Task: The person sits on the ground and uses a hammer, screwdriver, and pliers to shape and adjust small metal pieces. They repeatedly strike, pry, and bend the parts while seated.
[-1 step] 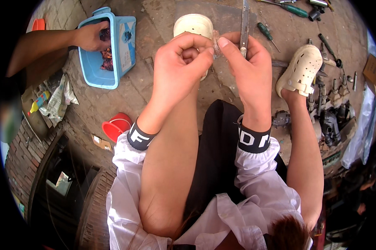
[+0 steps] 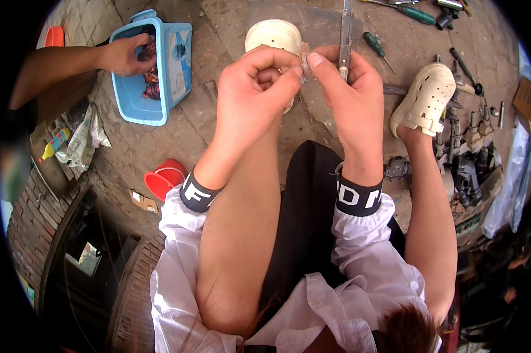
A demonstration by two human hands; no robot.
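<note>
My left hand (image 2: 256, 88) is closed in a pinch at the edge of a small pale, pinkish piece (image 2: 305, 59), too small to make out. My right hand (image 2: 350, 97) is wrapped round a long, narrow metal tool (image 2: 345, 35), held upright, with my thumb beside the small piece. Both hands are raised close together over my legs. Behind them is my cream clog (image 2: 271, 32), partly hidden; the other clog (image 2: 430, 97) rests to the right.
A co-worker's hand (image 2: 127, 59) reaches into a blue plastic tub (image 2: 174, 88) with dark, reddish tangled material. A red bucket (image 2: 165, 179), yellow bottle (image 2: 55, 145), green screwdriver (image 2: 373, 44), several metal parts (image 2: 465, 182) and cardboard (image 2: 527, 100) lie on the paved floor (image 2: 218, 17).
The co-worker's hand has shifted slightly inside the blue tub. My hands show no visible movement.
</note>
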